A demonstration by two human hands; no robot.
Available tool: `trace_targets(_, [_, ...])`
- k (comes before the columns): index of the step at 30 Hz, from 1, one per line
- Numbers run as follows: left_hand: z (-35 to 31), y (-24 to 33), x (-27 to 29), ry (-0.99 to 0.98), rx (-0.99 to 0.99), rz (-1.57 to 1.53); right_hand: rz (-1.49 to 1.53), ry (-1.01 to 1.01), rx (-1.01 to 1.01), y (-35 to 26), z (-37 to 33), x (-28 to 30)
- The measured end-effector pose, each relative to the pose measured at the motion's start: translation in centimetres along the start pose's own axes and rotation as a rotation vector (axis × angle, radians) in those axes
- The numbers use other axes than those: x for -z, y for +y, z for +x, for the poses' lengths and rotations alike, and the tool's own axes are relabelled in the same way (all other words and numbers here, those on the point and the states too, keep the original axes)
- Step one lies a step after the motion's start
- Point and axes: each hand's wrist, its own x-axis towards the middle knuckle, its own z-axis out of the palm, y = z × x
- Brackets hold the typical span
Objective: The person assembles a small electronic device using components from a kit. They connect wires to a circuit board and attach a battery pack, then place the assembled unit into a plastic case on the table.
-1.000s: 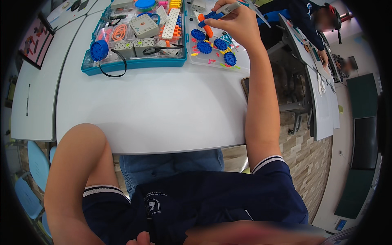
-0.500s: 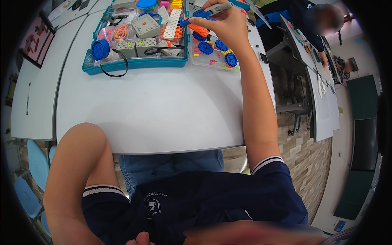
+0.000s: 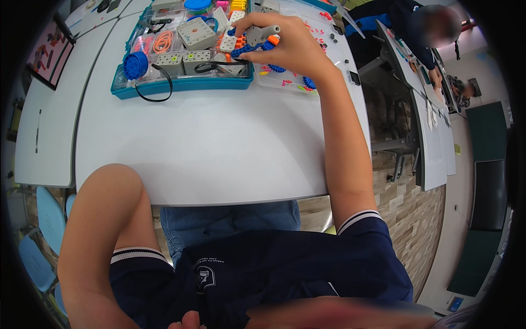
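My right hand point(image 3: 296, 46) is over the left side of a clear parts tray point(image 3: 267, 81). Its thumb and fingers are closed round a blue-and-grey plastic building piece point(image 3: 257, 37), whose grey round end points right. Just left of it lies a teal kit box point(image 3: 181, 88) with grey blocks point(image 3: 195, 34), orange cords point(image 3: 162, 42) and a black cable. A blue wheel point(image 3: 135, 66) rests on the box's left corner. Of my left hand point(image 3: 189, 319) only some fingertips show at the lower edge, near my chest; the rest is out of sight.
The white table point(image 3: 208, 142) runs up to my body. Blue gears point(image 3: 309, 82) and small pink pieces lie in the clear tray. A screen point(image 3: 50, 52) stands at the far left. Another person point(image 3: 405, 33) leans over a table at the right. Blue chairs point(image 3: 50, 219) are at the lower left.
My right hand has moved left and slightly nearer with the blue-and-grey building piece, which has turned in its grip. My left arm has stayed about where it was.
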Motion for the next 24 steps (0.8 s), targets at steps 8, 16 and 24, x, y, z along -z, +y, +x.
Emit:
trace_targets(8, [-0.1,0.6,-0.2,0.003,-0.021,0.007,-0.026,-0.013,-0.029,-1.0,0.2,-0.1])
trace_targets(16, [0.3,-0.1,0.9,0.008,-0.043,0.017,0.004,0.027,-0.089,-0.5,0.0,-0.3])
trace_targets(24, [0.5,0.4,0.9,0.012,-0.070,0.024,0.064,0.037,0.053,-0.1,-0.1,-0.8])
